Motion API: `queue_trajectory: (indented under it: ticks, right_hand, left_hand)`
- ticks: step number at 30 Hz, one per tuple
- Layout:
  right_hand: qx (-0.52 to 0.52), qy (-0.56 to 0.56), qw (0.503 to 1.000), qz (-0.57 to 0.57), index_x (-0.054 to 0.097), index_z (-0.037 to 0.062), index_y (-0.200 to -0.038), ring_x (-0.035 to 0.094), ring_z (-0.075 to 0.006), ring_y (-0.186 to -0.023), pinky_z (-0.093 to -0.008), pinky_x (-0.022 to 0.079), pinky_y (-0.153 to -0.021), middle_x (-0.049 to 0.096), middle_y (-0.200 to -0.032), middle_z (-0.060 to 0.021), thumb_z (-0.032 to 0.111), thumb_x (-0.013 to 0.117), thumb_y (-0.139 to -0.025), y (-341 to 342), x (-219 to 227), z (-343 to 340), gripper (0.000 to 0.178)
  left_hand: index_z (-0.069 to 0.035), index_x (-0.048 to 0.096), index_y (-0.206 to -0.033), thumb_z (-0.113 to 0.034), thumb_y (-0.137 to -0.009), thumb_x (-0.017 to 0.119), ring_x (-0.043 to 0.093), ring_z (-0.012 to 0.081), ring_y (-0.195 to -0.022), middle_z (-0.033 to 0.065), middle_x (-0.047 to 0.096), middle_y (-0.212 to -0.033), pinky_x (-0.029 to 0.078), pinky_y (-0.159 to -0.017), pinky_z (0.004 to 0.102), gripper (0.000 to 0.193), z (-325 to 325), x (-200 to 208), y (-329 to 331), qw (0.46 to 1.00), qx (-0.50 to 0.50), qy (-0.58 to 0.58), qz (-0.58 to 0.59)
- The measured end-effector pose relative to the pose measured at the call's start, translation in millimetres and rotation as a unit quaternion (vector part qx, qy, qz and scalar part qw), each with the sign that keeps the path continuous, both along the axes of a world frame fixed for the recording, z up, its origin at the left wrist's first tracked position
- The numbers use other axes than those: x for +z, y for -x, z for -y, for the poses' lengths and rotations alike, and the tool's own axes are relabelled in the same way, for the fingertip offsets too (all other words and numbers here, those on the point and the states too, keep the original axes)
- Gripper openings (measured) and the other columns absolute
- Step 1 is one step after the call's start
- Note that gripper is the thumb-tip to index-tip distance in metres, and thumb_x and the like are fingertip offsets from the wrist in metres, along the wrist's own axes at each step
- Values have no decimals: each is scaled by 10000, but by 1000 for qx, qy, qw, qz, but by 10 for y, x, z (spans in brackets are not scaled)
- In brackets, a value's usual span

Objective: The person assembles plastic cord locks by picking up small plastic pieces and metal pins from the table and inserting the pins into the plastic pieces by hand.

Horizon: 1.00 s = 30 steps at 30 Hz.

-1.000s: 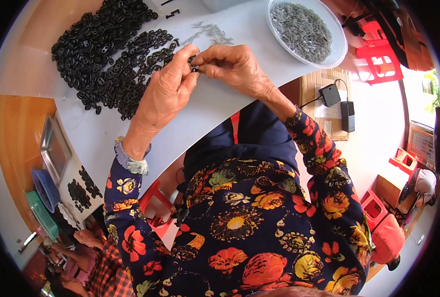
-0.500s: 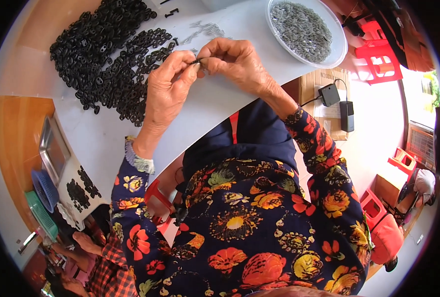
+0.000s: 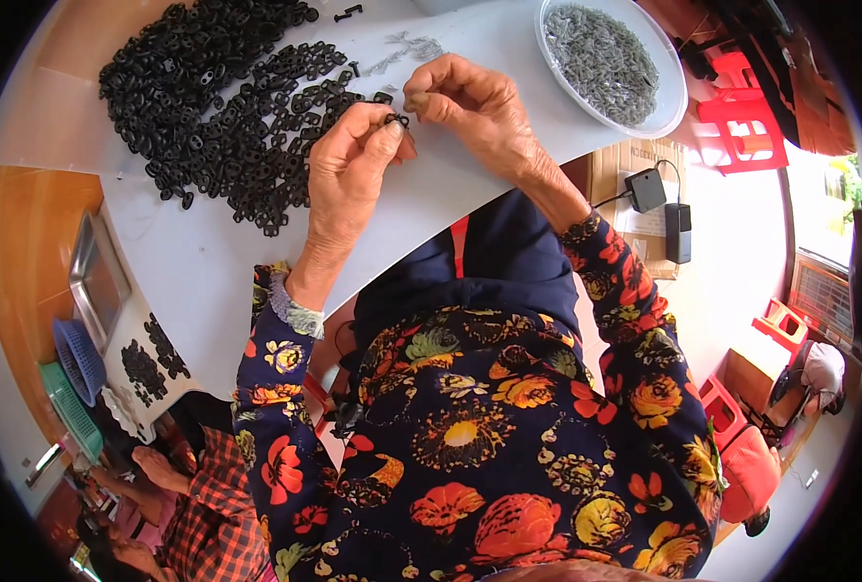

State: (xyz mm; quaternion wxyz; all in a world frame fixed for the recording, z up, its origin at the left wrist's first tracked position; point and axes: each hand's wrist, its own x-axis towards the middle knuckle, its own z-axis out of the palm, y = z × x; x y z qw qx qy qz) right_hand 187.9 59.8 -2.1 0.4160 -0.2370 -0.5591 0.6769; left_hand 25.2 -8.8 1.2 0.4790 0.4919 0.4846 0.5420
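My left hand [image 3: 348, 160] pinches a small black plastic piece [image 3: 398, 119] with holes in it between thumb and forefinger. Just to its right and slightly higher, my right hand [image 3: 474, 109] has thumb and forefinger pressed together. Whatever those fingertips may hold is too small to make out. The two hands are a little apart above the white table [image 3: 227, 281]. Beside my left hand spreads a big heap of similar black pieces [image 3: 198, 92]. A few thin clear-grey wire-like pieces [image 3: 406, 50] lie loose beyond my hands.
A round translucent tub [image 3: 675, 89] full of thin grey pieces [image 3: 601, 63] stands at the far right of the table. Below it are a cardboard box [image 3: 625, 160] and black adapters [image 3: 678, 233]. A person in a checked shirt [image 3: 222, 495] sits lower left, near a metal tray [image 3: 101, 281].
My hands, together around the black piece before, have drawn apart. The left has moved slightly right and nearer with the piece; the right has shifted slightly right and away.
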Motion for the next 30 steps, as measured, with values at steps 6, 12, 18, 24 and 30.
queue_trajectory:
  ticks: [6,12,18,24,30]
  right_hand:
    - [-12,-29,999,25,575,-9,-1022,582,-68,-825,-238,489,-766,621,-863,-17,-2,566,-873,28,-30,3,150]
    - [9,-25,998,66,554,16,-1108,592,-68,-907,-241,486,-834,647,-952,-20,24,598,-887,-18,-16,-3,225]
    - [15,-36,996,84,534,9,-1132,584,-64,-902,-235,482,-828,649,-938,-18,13,590,-877,-15,11,7,261]
    - [21,-45,996,73,530,6,-1133,568,-61,-882,-231,477,-817,639,-913,-13,9,589,-874,-10,-15,3,266]
    - [-2,-89,992,94,584,-7,-1050,549,-57,-821,-222,480,-779,626,-878,-4,5,589,-879,29,-26,41,171]
  left_hand:
    - [2,589,-923,-94,-907,555,559,70,-691,17,611,-752,462,-652,227,104,15,-6,11,999,-5,3,-33]
    - [-2,584,-887,-87,-877,543,536,55,-668,4,600,-745,450,-631,212,95,14,16,18,998,-11,30,-55]
    - [-9,578,-856,-79,-869,542,525,43,-654,-10,594,-740,446,-616,203,80,10,33,20,997,-20,26,-73]
    - [-7,566,-836,-41,-859,537,518,40,-631,-17,576,-718,441,-594,202,50,7,21,14,996,-14,30,-78]
    - [-14,556,-820,-43,-862,539,505,38,-620,-31,549,-704,432,-573,206,53,29,15,36,987,-8,19,-161]
